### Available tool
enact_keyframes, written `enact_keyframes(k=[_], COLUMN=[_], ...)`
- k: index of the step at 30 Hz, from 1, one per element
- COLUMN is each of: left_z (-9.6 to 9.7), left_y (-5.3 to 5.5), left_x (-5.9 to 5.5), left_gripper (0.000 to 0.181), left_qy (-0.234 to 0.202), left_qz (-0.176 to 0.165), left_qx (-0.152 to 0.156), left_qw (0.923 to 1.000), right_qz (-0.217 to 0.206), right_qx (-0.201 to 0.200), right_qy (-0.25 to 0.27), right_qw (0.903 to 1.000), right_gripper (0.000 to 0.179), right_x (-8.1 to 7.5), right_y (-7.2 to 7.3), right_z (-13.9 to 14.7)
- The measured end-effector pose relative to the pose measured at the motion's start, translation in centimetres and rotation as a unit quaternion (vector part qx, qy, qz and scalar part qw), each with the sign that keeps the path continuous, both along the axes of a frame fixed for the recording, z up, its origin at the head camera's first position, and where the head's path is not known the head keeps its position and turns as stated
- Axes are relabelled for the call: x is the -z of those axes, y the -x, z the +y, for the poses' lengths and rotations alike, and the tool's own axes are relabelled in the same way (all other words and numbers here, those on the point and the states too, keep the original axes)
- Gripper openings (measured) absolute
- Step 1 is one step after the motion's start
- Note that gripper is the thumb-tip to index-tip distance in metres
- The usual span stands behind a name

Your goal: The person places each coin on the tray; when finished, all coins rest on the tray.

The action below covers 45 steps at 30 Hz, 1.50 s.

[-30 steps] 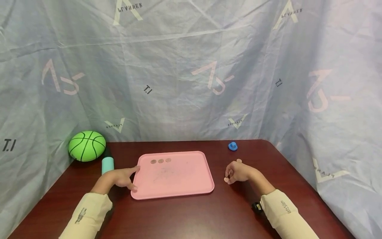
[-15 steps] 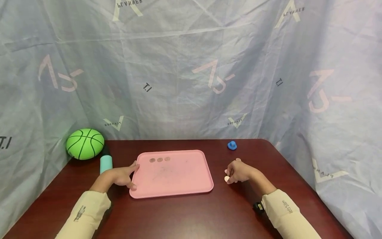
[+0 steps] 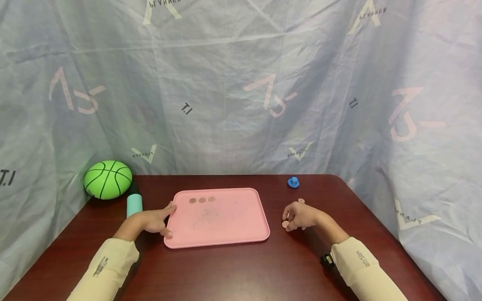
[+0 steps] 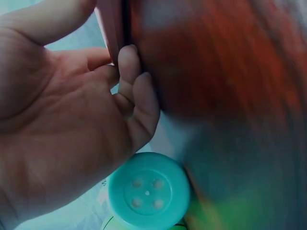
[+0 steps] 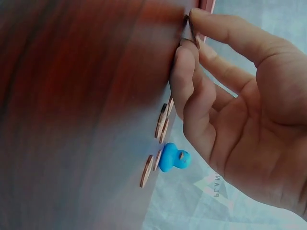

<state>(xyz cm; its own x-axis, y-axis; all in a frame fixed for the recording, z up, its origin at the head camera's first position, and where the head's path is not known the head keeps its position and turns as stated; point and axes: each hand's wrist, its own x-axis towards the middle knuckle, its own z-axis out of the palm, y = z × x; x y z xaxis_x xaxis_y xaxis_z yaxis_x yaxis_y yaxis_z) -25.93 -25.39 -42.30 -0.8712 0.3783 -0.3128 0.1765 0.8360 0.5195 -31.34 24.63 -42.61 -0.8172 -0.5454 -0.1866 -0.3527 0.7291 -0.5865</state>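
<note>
The pink tray (image 3: 226, 240) lies flat on the dark table with a row of 3 coins (image 3: 202, 200) near its far left corner. My left hand (image 3: 152, 221) grips the tray's left rim, thumb and index finger spread along it. In the left wrist view, the other fingers (image 4: 144, 108) curl against the tray's outer edge. To the right of the tray, my right hand (image 3: 301, 215) is low over the table, its thumb and fingertips at a coin (image 3: 285, 224). The right wrist view shows that coin (image 5: 195, 38) tilted between the fingertips.
Several more coins (image 5: 147, 171) lie on the table by the right hand, one coin (image 3: 301, 200) just beyond it. A blue rubber duck (image 3: 293, 182) sits farther back. At left are a turquoise bottle (image 3: 134, 205) and a green basketball (image 3: 108, 179). Grey curtains (image 3: 233, 104) surround the table.
The right hand's fingers shift slightly around the coin, staying at nearly the same spot. The left hand and tray stay in place; the head view moves a little.
</note>
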Motion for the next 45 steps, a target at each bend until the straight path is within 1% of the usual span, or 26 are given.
enact_keyframes(k=[5, 11, 13, 17, 20, 24, 27, 30, 34, 39, 45], left_z=[0.0, 0.0, 0.1, 0.1, 0.0, 0.1, 0.1, 0.0, -0.2, -0.1, 0.1], left_y=[0.0, 0.0, -0.1, 0.0, 0.1, 0.0, 0.0, 0.1, 0.3, 0.4, 0.3], left_x=[-0.3, 0.0, 0.0, 0.2, 0.4, 0.5, 0.5, 0.5, 0.5, 0.7, 0.7], left_gripper=[0.103, 0.103, 0.103, 0.103, 0.102, 0.101, 0.101, 0.101, 0.100, 0.099, 0.099], left_qy=[-0.004, -0.010, -0.008, 0.002, 0.001, -0.005, -0.001, 0.000, 0.000, 0.001, -0.002], left_qz=[-0.002, -0.005, -0.003, -0.005, -0.005, -0.002, 0.001, 0.005, 0.005, 0.003, -0.001], left_qx=[-0.004, -0.007, -0.008, -0.005, -0.006, -0.011, -0.011, -0.011, -0.011, -0.007, -0.014], left_qw=[1.0000, 0.9999, 0.9999, 1.0000, 1.0000, 0.9999, 0.9999, 0.9999, 0.9999, 1.0000, 0.9999], right_qz=[-0.001, 0.006, 0.018, 0.061, 0.090, 0.113, 0.125, 0.128, 0.121, 0.118, 0.138], right_qx=[-0.020, -0.032, -0.035, -0.033, -0.022, 0.003, 0.022, 0.027, 0.025, 0.031, 0.038], right_qy=[-0.003, -0.004, -0.002, -0.003, -0.002, 0.005, 0.012, 0.032, 0.053, 0.049, 0.030], right_qw=[0.9998, 0.9995, 0.9992, 0.9976, 0.9957, 0.9936, 0.9918, 0.9909, 0.9910, 0.9913, 0.9893], right_gripper=[0.022, 0.018, 0.018, 0.016, 0.013, 0.011, 0.012, 0.013, 0.015, 0.016, 0.015], right_x=[-0.3, -0.3, -0.3, -0.3, -0.2, -0.1, 0.0, 0.0, 0.1, 0.0, 0.2], right_y=[0.0, -0.1, -0.1, -0.1, -0.1, 0.1, 0.4, 0.8, 1.1, 1.4, 1.8], right_z=[-0.1, -0.5, -0.7, -1.2, -1.9, -2.9, -3.6, -4.4, -5.4, -7.0, -9.1])
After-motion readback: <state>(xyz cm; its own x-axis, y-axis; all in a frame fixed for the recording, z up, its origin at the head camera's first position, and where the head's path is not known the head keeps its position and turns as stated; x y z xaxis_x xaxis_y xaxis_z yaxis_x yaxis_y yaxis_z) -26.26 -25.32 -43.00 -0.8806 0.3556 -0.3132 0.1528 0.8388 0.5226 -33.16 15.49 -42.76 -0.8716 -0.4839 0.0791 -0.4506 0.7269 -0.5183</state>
